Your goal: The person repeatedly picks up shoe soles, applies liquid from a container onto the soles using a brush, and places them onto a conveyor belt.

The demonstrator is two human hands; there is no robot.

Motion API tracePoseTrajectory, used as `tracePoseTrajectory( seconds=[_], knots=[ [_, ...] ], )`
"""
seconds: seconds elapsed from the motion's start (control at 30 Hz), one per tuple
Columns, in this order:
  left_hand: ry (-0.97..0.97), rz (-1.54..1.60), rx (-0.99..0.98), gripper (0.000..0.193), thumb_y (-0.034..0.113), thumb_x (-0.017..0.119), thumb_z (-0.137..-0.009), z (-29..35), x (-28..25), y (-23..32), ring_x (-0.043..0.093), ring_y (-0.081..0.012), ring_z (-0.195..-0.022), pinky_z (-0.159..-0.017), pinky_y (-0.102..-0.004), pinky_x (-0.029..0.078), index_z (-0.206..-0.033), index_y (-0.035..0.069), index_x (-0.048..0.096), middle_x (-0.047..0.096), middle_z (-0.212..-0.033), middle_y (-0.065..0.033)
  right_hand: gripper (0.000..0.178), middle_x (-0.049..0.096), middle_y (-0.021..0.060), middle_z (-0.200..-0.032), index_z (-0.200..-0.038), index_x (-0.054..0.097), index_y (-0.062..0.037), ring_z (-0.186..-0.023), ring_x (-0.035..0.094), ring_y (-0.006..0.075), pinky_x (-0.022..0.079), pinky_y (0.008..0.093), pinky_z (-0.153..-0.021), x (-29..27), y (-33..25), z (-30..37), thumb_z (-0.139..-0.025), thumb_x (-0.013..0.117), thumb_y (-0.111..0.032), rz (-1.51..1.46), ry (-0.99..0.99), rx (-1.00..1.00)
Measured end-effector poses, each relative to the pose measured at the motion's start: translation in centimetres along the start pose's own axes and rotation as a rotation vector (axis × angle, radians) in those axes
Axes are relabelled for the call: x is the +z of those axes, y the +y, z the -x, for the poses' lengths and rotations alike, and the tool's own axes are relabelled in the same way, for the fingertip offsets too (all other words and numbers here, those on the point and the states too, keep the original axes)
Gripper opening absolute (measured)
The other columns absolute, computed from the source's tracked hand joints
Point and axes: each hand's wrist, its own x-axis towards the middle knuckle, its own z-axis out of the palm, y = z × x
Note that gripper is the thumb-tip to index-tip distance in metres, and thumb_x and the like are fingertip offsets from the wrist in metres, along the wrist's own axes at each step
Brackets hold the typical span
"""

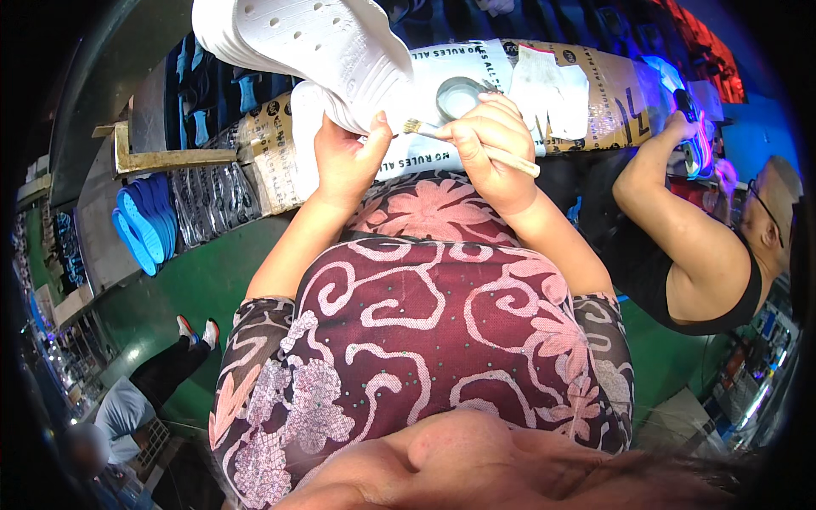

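A stack of white foam clogs or clog soles (306,42), with round holes, rises at the far left of the work surface. Below it is a smaller white foam shoe piece (319,104). My left hand (347,161) is closed at the edge of this piece, thumb up; the fingers behind are partly hidden. In my right hand (497,149) is a small brush (510,161) with a pale handle. Its bristles point left, close to my left thumb. Just beyond my right hand stands a round dish (459,96), its contents unclear.
Printed wrapping and brown tape cover the work surface (272,153). A white glove or cloth (552,89) lies to the right. Blue soles (144,221) stand at left beside a wooden frame (170,160). A co-worker (688,246) handles a lit shoe (699,149) at right; another person (127,416) sits lower left.
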Motion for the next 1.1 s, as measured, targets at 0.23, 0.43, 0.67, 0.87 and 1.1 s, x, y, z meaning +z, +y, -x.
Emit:
tracePoseTrajectory(
  seconds=[0.23, 0.43, 0.67, 0.87, 1.1],
  knots=[
    [0.02, -0.058, 0.034, 0.036, 0.005, 0.058, -0.081, 0.0, -0.3, -0.5, 0.06, -0.015, -0.085, -0.074, -0.0259, 0.048, -0.113, -0.007, 0.046, 0.062, -0.097, -0.013, 0.018, 0.054, 0.006, -0.057, -0.065, 0.064, -0.0054, -0.056, 0.051, 0.0226, 0.039, 0.0313, -0.064, -0.7, -0.2, 0.0, -0.081, 0.059, -0.013, 0.022, -0.023, 0.102],
    [0.003, -0.005, 0.01, 0.037, 0.006, 0.06, -0.081, 0.2, -0.3, -0.7, 0.061, -0.0151, -0.083, -0.073, -0.026, 0.048, -0.113, -0.007, 0.046, 0.062, -0.096, -0.0133, 0.025, 0.058, 0.004, -0.059, -0.067, 0.064, -0.0038, -0.058, 0.054, 0.019, 0.04, 0.0338, -0.077, -0.9, -0.4, -0.4, -0.086, 0.052, -0.014, -0.013, -0.037, 0.125],
    [-0.001, -0.007, 0.033, 0.037, 0.006, 0.06, -0.081, 0.2, -0.4, -0.8, 0.06, -0.0154, -0.086, -0.075, -0.0264, 0.048, -0.113, -0.007, 0.046, 0.061, -0.098, -0.0128, 0.023, 0.058, 0.005, -0.059, -0.067, 0.064, -0.0038, -0.058, 0.053, 0.02, 0.04, 0.0338, -0.075, -0.5, 0.0, -0.8, -0.085, 0.053, -0.013, 0.06, -0.088, 0.082],
    [-0.004, 0.003, 0.014, 0.039, 0.006, 0.06, -0.08, 0.1, -0.6, -1.1, 0.059, -0.0155, -0.089, -0.078, -0.0263, 0.047, -0.114, -0.007, 0.046, 0.061, -0.101, -0.0132, 0.025, 0.058, 0.005, -0.059, -0.067, 0.064, -0.003, -0.058, 0.053, 0.0203, 0.04, 0.0337, -0.075, -1.4, 0.3, -0.4, -0.086, 0.053, -0.014, 0.081, -0.086, 0.121],
    [-0.01, 0.024, -0.037, 0.039, 0.006, 0.06, -0.08, 0.1, -0.3, -1.1, 0.059, -0.0161, -0.089, -0.077, -0.0267, 0.047, -0.115, -0.007, 0.045, 0.061, -0.101, -0.0134, 0.022, 0.057, 0.0046, -0.059, -0.068, 0.065, -0.0037, -0.057, 0.052, 0.0202, 0.04, 0.0341, -0.076, -0.4, 0.4, -1.0, -0.085, 0.054, -0.012, 0.03, -0.098, 0.028]
  ],
)
